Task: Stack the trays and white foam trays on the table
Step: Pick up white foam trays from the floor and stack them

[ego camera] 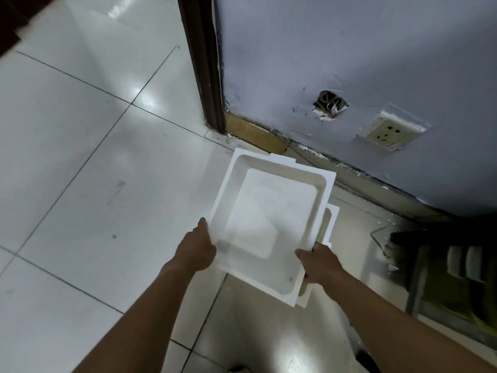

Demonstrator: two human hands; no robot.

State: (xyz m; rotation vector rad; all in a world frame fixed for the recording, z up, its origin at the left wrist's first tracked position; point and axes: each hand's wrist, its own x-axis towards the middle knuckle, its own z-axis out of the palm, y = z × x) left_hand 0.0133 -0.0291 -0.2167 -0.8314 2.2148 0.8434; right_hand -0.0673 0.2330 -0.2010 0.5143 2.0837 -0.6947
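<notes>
The left hand (197, 247) is clasping the left rim of the square white foam tray (271, 208), the right hand (318, 262) is curling round its near-right corner. It's being held over the glossy white tiled floor (80, 130), a second white foam tray (332, 222) peeking out under its right edge.

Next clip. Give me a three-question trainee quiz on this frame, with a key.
1. True or false: the left hand and the right hand both grip the top white foam tray.
2. A second foam tray peeks out from under the top one on which side? A) the left hand's side B) the right hand's side C) the far side
3. Fill in: on the wall, left of the socket, there is a ragged ____.
Key: 1 true; 2 B; 3 hole.
</notes>
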